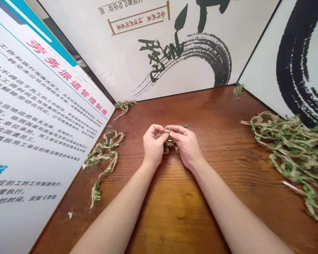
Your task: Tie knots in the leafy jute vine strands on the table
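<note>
Both my hands meet above a wooden tabletop (172, 211), pinching a short piece of jute twine with small green leaves (168, 142). My left hand (153, 145) holds it between thumb and fingers, and my right hand (186, 146) grips it from the other side. Part of the piece hangs below my fingers, and my fingers hide the rest. To the left lies a looser leafy twine strand (103, 158). A large tangled heap of the same twine (291, 151) sits well off to the right.
Printed panels with Chinese text and ink brush art stand along the table's sides and back, including a text poster (42, 106) and a brush-art panel (190, 49). Small twine scraps (124, 107) lie by the back corner. A thin white strip (290, 187) lies on the right heap.
</note>
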Motion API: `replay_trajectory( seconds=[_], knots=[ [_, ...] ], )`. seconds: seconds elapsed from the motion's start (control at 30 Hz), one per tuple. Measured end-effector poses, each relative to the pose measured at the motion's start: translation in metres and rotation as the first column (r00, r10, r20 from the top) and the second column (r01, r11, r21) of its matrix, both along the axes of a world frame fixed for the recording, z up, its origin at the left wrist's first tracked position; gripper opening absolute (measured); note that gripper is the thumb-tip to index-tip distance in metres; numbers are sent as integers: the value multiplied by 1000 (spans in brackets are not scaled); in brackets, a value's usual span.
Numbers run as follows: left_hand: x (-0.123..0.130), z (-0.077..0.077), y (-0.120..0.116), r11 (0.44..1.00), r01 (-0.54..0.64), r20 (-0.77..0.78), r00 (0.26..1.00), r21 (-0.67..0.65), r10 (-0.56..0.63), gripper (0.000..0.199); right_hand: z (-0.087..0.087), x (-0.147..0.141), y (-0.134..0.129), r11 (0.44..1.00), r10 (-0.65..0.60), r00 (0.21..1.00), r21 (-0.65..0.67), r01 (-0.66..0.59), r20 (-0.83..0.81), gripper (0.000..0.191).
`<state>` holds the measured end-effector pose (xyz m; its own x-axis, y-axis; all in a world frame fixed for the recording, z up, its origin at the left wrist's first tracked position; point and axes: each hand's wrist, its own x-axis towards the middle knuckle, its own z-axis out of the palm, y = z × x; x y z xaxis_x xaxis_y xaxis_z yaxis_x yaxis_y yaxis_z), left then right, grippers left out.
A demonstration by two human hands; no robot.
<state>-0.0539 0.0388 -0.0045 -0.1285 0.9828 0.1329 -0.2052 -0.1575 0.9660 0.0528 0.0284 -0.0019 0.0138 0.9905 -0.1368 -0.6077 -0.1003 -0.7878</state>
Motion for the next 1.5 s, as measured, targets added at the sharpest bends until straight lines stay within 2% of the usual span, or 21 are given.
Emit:
replay_trajectory(
  seconds=[0.13, 0.23, 0.37, 0.53, 0.73, 0.9, 1.0, 1.17, 1.33, 1.5],
  knots=[
    [1, 3, 0, 1000, -7, -5, 1000, 0, 7, 21, -1, -1, 1, 1000, 6, 999, 6, -7, 37, 16],
    [2, 7, -1, 999, -12, 27, 1000, -50, 13, 21, 0, -1, 1, 1000, 11, 999, 9, -11, 42, 13],
    [2, 13, -2, 995, 14, 102, 995, -98, -4, 22, 2, 1, 1, 1000, 7, 998, -13, -8, -55, 15],
    [2, 14, -2, 993, 16, 91, 996, -116, -5, 22, 3, 4, 3, 999, -15, 995, -43, 11, -99, 14],
    [3, 15, -1, 992, 13, 114, 993, -126, 1, 22, 1, 5, 6, 989, -109, 979, -117, 90, -171, 19],
    [4, 14, -1, 992, -22, 104, 994, -126, 35, 20, 3, 1, 2, 999, -38, 997, -29, 37, -68, 14],
    [3, 15, -2, 990, -18, 103, 994, -136, 32, 20, 2, 1, 1, 1000, -5, 999, -22, 4, -42, 19],
    [1, 17, -2, 985, 37, 129, 992, -169, -15, 22, 1, 4, 2, 997, -57, 992, -60, 50, -116, 20],
    [0, 14, -3, 988, 118, 106, 988, -97, -108, 27, 0, 3, 3, 995, -82, 993, -61, 77, -85, 23],
    [3, 11, -3, 991, 106, 39, 994, -84, -103, 25, -1, 1, 3, 994, -101, 993, -58, 98, -57, 23]
  ],
)
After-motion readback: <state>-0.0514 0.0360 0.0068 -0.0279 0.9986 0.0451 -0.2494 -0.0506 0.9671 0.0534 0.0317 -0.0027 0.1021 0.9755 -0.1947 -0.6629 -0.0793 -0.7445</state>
